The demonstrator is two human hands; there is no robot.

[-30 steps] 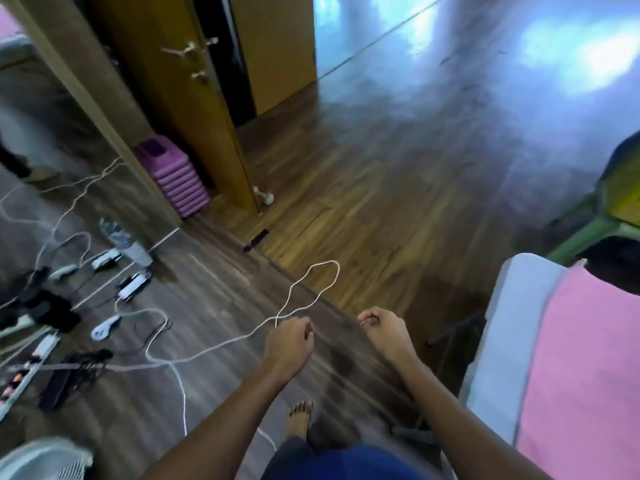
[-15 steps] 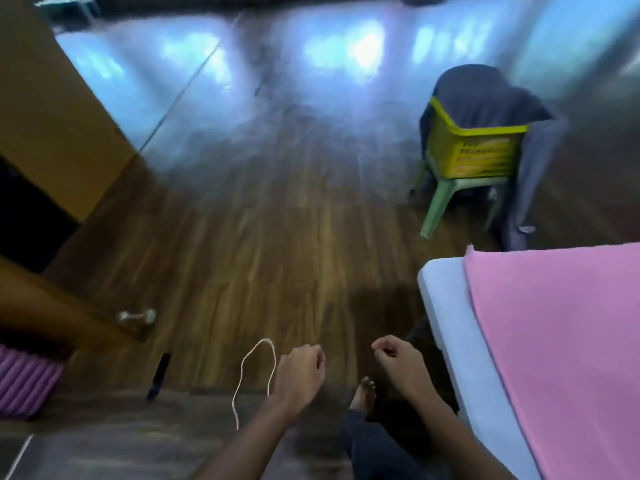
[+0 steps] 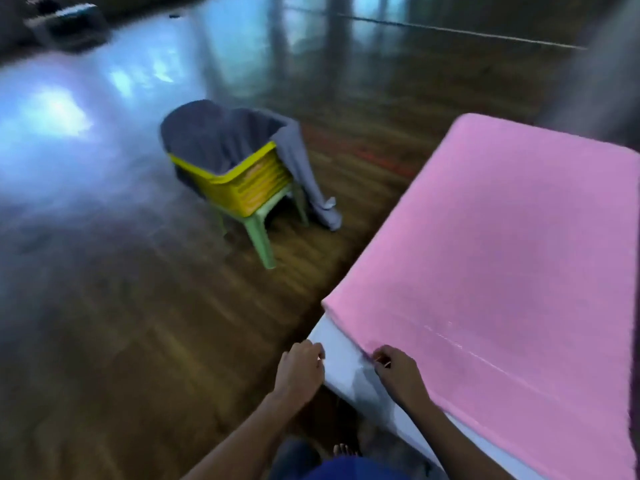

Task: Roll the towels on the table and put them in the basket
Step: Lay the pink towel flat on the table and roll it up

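Pink towel is lying spread flat over the white counter, its near corner being pinched by the right hand. Left hand is being held curled, gripping nothing discernible. No writing is readable.

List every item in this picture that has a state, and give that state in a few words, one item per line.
Pink towel: spread flat on the table, not yet rolled.
Table: pale near edge bare, the rest under the towel.
Yellow basket: on a green stool, lined with grey cloth that hangs over one side.
Left hand: loosely curled at the table's corner, holding nothing visible.
Right hand: fingers at the towel's near edge; grip unclear.
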